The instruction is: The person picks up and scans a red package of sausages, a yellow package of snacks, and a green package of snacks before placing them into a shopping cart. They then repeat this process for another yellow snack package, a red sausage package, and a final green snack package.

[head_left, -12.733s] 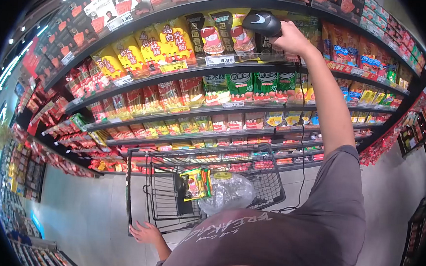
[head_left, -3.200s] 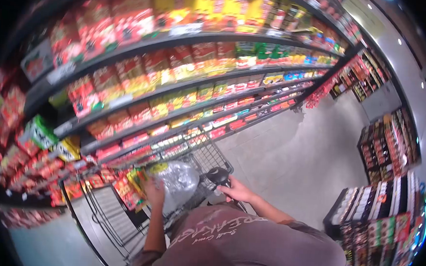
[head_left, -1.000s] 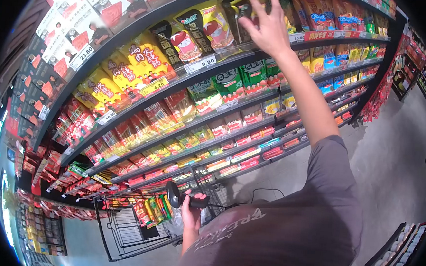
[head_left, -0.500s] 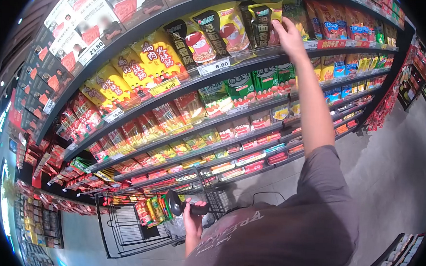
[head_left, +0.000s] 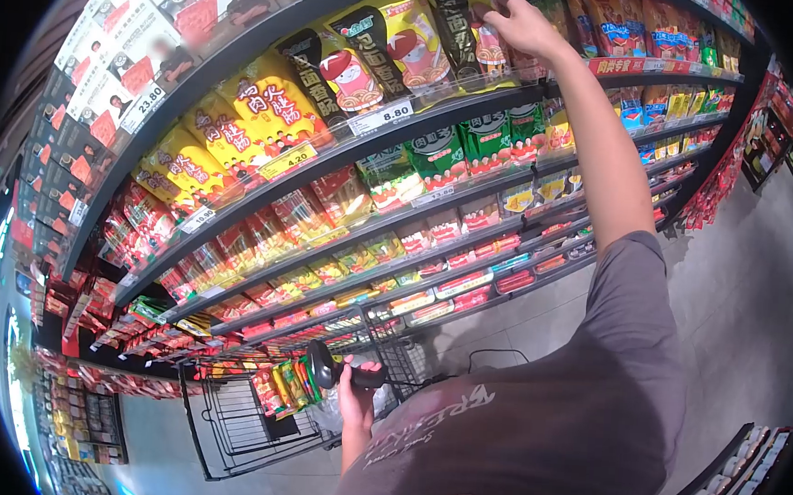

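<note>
Overhead, right hand (head_left: 523,27) closed on a snack pack (head_left: 491,45) above the "8.80" tag (head_left: 379,117); left hand (head_left: 356,399) gripping scanner (head_left: 327,368).

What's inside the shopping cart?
The shopping cart holds colourful snack packs and a clear plastic bag. The left hand, holding a black scanner, covers part of the bag, hiding anything underneath.

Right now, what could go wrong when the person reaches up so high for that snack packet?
The right hand grips a packet in a tight row on a high shelf, so pulling it might tip neighbouring packets off. The left hand holds a scanner over the cart; its cord might snag on the wire.
</note>
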The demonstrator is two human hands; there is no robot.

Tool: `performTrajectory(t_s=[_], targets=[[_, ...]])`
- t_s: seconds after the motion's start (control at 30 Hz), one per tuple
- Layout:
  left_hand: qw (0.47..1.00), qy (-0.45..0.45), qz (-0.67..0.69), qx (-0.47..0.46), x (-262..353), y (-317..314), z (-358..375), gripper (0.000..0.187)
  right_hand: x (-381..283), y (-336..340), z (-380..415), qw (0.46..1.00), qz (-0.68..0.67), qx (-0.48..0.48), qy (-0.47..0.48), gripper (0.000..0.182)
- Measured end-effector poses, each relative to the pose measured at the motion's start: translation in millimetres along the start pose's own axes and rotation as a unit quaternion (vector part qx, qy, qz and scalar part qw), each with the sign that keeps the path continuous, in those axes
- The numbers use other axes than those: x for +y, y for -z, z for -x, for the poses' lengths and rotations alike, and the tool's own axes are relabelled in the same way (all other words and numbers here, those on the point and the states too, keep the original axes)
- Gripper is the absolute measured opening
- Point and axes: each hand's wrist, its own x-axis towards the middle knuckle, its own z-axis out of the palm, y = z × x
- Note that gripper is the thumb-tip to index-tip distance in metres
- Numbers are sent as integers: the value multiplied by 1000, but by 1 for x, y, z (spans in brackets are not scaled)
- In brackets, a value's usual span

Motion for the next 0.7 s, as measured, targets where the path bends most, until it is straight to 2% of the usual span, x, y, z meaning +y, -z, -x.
performTrajectory(t_s=[0.13,0.2,0.27,0.3,0.33,0.37,0.4,0.43,0.5,0.57,0.63,0.7], targets=[[1000,15,-7,8,-1,-1,0,39,-16,6,7,993,91,-17,-68,42],[1000,22,-12,14,-3,-1,1,39,-52,14,22,989,115,-20,-86,41],[999,42,20,13,-8,4,-2,38,-111,21,51,964,212,99,-126,37],[999,40,20,11,-9,4,-3,38,-108,20,55,964,212,102,-125,37],[999,45,17,15,-10,3,-4,39,-101,16,60,961,177,213,13,29],[998,50,13,21,-10,2,-5,40,-99,14,64,927,136,316,151,22],[998,50,14,19,-9,1,-5,41,-99,13,65,924,117,312,189,24],[998,50,15,19,-9,-1,-5,41,-102,11,68,924,116,312,190,24],[999,44,5,14,-6,-5,-4,41,-105,3,74,893,131,323,285,31],[999,40,5,11,-7,-1,-6,41,-101,-8,81,906,125,293,280,35],[999,34,7,9,-7,3,-6,40,-97,-24,84,889,146,330,282,33],[1000,23,15,4,-7,7,-3,40,-105,-26,97,890,103,358,264,31]])
